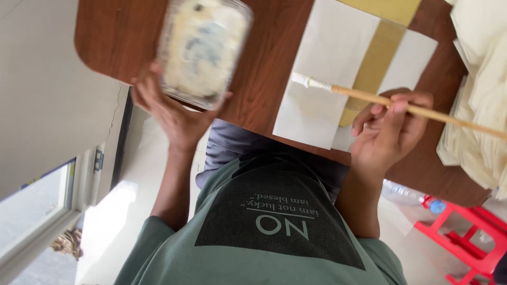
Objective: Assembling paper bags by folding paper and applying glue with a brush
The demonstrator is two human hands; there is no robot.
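Green shirt [264, 248] with a dark printed panel fills the bottom centre of the frame, closest to the lens. At the lower left a window [31, 211] shows beside pale floor. Above it, at the upper left, the left hand [171, 113] is raised over the rounded corner of the brown wooden table [264, 63], fingers curled up around the underside of a clear plastic container [203, 47] of whitish paste, gripping it firmly. Right of centre a white sheet [317, 79] lies on the table, crossed by a tan strip [372, 68]. The brush [401, 104], with a pale wooden handle, has its white bristles resting on that sheet; the right hand [388, 132] pinches the handle, fingers closed over it. At the far right sits a stack of cream papers [480, 105], and below it a plastic bottle [409, 194] and a red stool [470, 237]
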